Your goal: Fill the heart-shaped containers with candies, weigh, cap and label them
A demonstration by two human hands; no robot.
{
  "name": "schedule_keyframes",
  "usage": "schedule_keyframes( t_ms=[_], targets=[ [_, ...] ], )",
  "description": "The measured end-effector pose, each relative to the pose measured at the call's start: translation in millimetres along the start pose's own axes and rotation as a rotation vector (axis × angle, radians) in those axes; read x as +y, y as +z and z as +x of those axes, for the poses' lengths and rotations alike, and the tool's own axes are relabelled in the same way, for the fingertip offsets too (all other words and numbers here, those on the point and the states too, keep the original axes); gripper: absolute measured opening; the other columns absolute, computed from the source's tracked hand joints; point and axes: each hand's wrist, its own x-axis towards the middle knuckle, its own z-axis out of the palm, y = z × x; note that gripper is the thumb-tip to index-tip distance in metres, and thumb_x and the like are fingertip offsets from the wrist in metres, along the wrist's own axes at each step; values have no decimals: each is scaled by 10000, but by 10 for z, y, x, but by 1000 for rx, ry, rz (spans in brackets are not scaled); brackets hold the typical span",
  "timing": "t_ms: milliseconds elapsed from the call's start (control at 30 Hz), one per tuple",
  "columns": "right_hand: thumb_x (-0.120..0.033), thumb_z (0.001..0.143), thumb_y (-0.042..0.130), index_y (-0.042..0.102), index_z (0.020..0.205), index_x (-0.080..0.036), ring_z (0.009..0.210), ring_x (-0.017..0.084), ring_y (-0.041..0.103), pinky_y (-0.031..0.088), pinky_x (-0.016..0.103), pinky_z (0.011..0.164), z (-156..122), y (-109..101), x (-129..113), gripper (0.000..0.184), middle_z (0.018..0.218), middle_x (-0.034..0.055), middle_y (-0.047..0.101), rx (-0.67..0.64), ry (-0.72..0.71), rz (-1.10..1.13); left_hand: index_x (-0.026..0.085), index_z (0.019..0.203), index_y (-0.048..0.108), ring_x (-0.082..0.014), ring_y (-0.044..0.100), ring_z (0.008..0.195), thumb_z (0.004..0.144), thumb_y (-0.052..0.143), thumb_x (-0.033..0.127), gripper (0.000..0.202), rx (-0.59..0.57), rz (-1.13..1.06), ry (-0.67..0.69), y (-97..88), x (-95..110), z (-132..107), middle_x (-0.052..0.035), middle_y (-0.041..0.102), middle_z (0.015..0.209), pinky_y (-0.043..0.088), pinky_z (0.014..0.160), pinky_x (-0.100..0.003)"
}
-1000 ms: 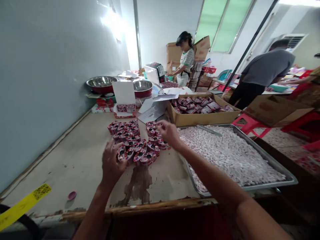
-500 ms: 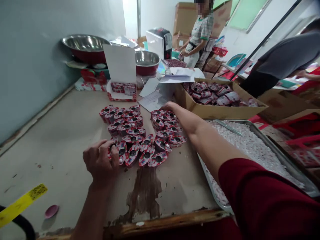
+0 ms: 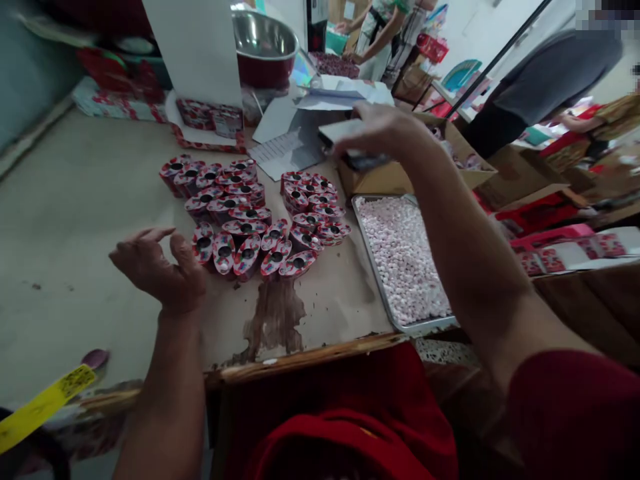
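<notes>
two hands: left hand (image 3: 160,267) loose, empty, by cups (image 3: 250,217); right hand (image 3: 383,127) grips box (image 3: 345,133), far right.
risk: box could slip and knock cups.
cause: grip looks thin, held up high.

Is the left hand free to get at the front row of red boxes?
Probably yes: the left hand hovers open and empty beside the front row of red boxes, nothing lies between, and the right hand holds a flat packet farther back.

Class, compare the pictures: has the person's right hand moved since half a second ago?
Yes. The right hand has left the far edge of the small red boxes and risen rightward to the cardboard box, gripping a flat white piece.
</notes>
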Motion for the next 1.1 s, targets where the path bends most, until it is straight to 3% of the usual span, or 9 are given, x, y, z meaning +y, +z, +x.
schedule_keyframes(
  t_ms=[100, 200, 267, 367, 467, 633, 733, 867, 1100],
  targets=[
    [-674, 749, 798, 411, 1585, -31, 1153, 377, 611, 485, 553, 978, -1295, -71, -131, 1123, 1257, 183, 620, -27, -72, -92, 219, 1184, 627, -295, 653, 1175, 1072, 473, 338, 225, 65, -72, 16, -101, 79, 7, -114, 714, 1162, 475, 1011, -589],
    [-615, 718, 840, 380, 1625, -126, 1079, 385, 583, 491, 550, 946, -2478, 412, -311, 1129, 1192, 191, 626, 1, 82, -152, 201, 1083, 640, -245, 668, 1085, 1058, 526, 334, 177, 26, -144, 180, -248, 299, -11, -99, 723, 1085, 498, 972, -521],
    [-599, 731, 836, 353, 1632, -115, 1089, 393, 559, 467, 539, 946, -2886, 794, -450, 1132, 1198, 220, 612, -70, 201, -182, 199, 1026, 666, -225, 663, 1035, 1035, 588, 324, 147, -61, -196, 306, -367, 550, -69, -86, 737, 1041, 503, 971, -477],
    [-623, 766, 814, 326, 1636, -101, 1130, 407, 524, 449, 535, 934, -2968, 1165, -575, 1126, 1268, 270, 575, -151, 301, -184, 213, 1029, 715, -232, 656, 1035, 1007, 635, 290, 113, -270, -270, 456, -539, 997, -271, -76, 758, 1030, 495, 1003, -433],
    [-628, 803, 787, 329, 1631, -85, 1153, 421, 512, 466, 549, 913, -2806, 1300, -542, 1091, 1309, 306, 552, -153, 378, -185, 224, 1014, 748, -243, 657, 1033, 1015, 610, 275, 147, -505, -282, 516, -642, 1324, -579, -70, 768, 1036, 491, 988, -405],
    [-625, 898, 713, 347, 1636, -97, 1279, 441, 478, 483, 533, 945, -2909, 1315, -362, 978, 1509, 342, 447, -119, 358, -183, 227, 1055, 772, -262, 649, 1056, 1016, 596, 269, 185, -583, -260, 366, -666, 1371, -908, -80, 771, 1103, 481, 1017, -413],
    [-602, 996, 595, 439, 1598, -117, 1338, 398, 439, 420, 502, 1053, -3286, 1257, -258, 789, 1522, 275, 484, -32, 137, -135, 213, 1115, 772, -286, 632, 1101, 1009, 615, 284, 202, -506, -203, 321, -668, 1292, -829, -101, 762, 1141, 454, 1052, -449],
    [-416, 1093, 463, 648, 1444, -268, 1171, 297, 515, 371, 445, 1029, -3721, 1195, -183, 424, 1240, 131, 654, 2, -13, -39, 218, 1218, 744, -341, 584, 1197, 958, 703, 349, 294, -518, -103, 362, -589, 1298, -561, -131, 717, 1226, 415, 1085, -502],
    [-435, 1101, 460, 712, 1347, -316, 1129, 275, 504, 324, 447, 1014, -3703, 1297, -163, 372, 1215, 86, 679, -12, -78, -19, 219, 1229, 708, -410, 510, 1292, 843, 817, 312, 412, -661, -44, 431, -351, 1413, -371, -178, 601, 1393, 392, 1111, -591]
  ],
)
